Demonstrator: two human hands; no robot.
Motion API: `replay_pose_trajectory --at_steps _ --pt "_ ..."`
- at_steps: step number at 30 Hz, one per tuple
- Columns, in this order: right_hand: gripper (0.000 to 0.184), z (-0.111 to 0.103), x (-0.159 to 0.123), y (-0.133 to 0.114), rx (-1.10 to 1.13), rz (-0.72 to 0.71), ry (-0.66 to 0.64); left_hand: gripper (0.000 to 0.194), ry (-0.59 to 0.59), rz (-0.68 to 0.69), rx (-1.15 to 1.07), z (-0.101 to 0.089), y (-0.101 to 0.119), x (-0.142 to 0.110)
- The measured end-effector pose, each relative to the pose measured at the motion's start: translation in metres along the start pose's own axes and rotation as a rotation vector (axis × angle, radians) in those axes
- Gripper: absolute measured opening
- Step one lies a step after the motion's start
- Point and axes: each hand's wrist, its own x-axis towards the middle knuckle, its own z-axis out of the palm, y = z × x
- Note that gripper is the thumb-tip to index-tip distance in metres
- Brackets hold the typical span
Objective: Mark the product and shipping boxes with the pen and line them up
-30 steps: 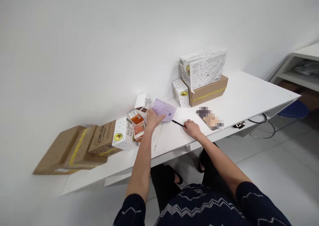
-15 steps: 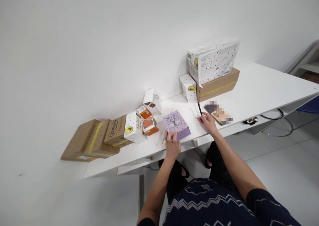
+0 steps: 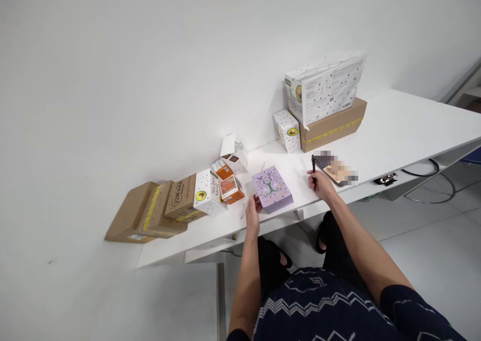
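Note:
A purple patterned box point(image 3: 271, 187) lies flat on the white table in front of me. My left hand point(image 3: 253, 216) is at the box's left side, its fingers partly extended and close to the lower left corner; whether they touch it is hard to tell. A black pen point(image 3: 313, 164) stands nearly upright in the closed fingers of my right hand point(image 3: 320, 185), to the right of the box. Just beyond that hand is a dark notebook or booklet point(image 3: 330, 166) with a tan picture, partly blurred out.
Along the left of the table point(image 3: 398, 135) stand brown cartons point(image 3: 130, 208), a white avocado box point(image 3: 210, 193), orange boxes point(image 3: 231, 190) and a white box with cut-outs point(image 3: 235, 153). Against the wall, a large white box point(image 3: 330, 88) rests on a long brown carton point(image 3: 334, 126).
My left hand has slid from the purple box's front edge round to its left side. The pen in my right hand has turned more upright. The whole view has shifted slightly.

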Motion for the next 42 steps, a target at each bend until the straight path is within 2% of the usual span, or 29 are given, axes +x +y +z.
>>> replay_pose_trajectory --at_steps 3,7,13,16,19,22,24,28,32,38,42 --pt "0.029 0.013 -0.011 0.002 -0.197 0.037 -0.082 0.06 -0.12 0.058 0.106 0.007 0.008 0.005" --pt "0.043 0.031 -0.03 0.01 -0.412 0.02 -0.2 0.053 -0.106 0.144 0.23 0.019 0.016 -0.001" --pt "0.052 0.033 -0.038 0.006 -0.326 -0.014 -0.396 0.064 -0.183 0.325 0.183 0.024 0.021 -0.017" --pt "0.058 0.028 -0.037 0.003 -0.309 -0.052 -0.443 0.071 -0.176 0.461 0.17 0.023 0.011 -0.017" --pt "0.059 0.025 -0.037 0.004 -0.287 -0.037 -0.425 0.068 -0.132 0.54 0.169 0.022 -0.006 -0.014" --pt "0.058 0.023 -0.038 0.01 -0.222 0.02 -0.411 0.064 -0.113 0.508 0.141 0.02 -0.015 -0.014" --pt "0.056 0.024 -0.039 0.014 -0.163 0.033 -0.394 0.059 -0.101 0.461 0.101 0.019 -0.012 -0.015" --pt "0.049 0.028 -0.037 0.016 -0.117 0.043 -0.303 0.049 -0.025 0.301 -0.019 0.014 0.009 -0.014" --pt "0.047 0.033 -0.038 0.015 -0.141 0.039 -0.228 0.063 0.015 0.17 0.041 0.012 0.035 -0.008" --pt "0.055 0.037 -0.048 0.012 -0.269 0.012 -0.247 0.062 -0.06 0.144 0.236 0.016 0.058 -0.008" --pt "0.054 0.037 -0.05 0.003 -0.257 -0.036 -0.278 0.058 -0.156 0.261 0.231 0.019 0.06 -0.018"
